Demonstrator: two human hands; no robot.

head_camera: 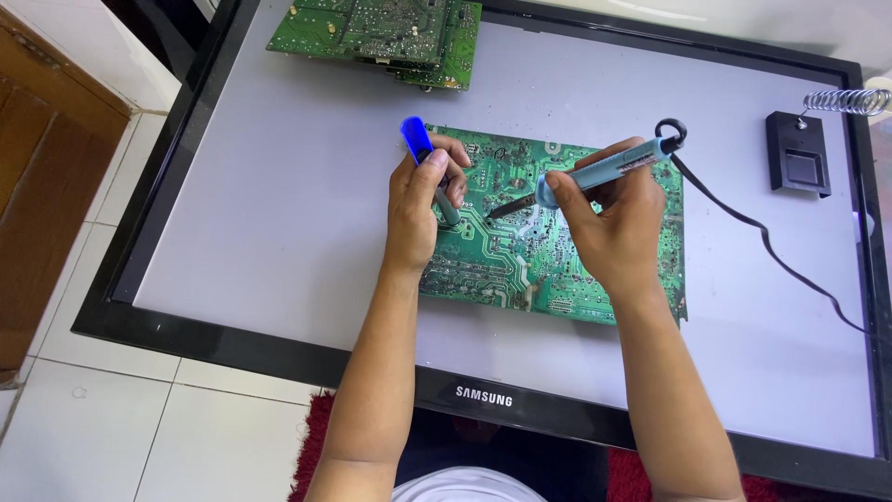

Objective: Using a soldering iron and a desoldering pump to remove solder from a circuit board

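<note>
Head view, from over the person's shoulders: the biggest thing here is a flat screen lying face up on the floor, its black frame around a pale grey panel that serves as a work surface. White floor tiles run along its near and left edges, with a strip of red rug by the person's body and a brown wooden door at the far left.

In the middle of the panel lies a green circuit board, solder side up, its silver traces showing. A second stack of green boards sits at the far edge of the screen, well apart from the first.

Over at the right is a small black soldering stand with a coiled metal spring holder rising from it. A black cord trails from the iron across the panel toward the right edge.

The right hand is wrapped around a light blue soldering iron, held like a pen, its dark tip down on the board near the centre. The left hand is closed on a desoldering pump with a bright blue top, its grey nozzle angled down onto the board just beside the iron's tip. Both hands rest over the upper half of the board.
</note>
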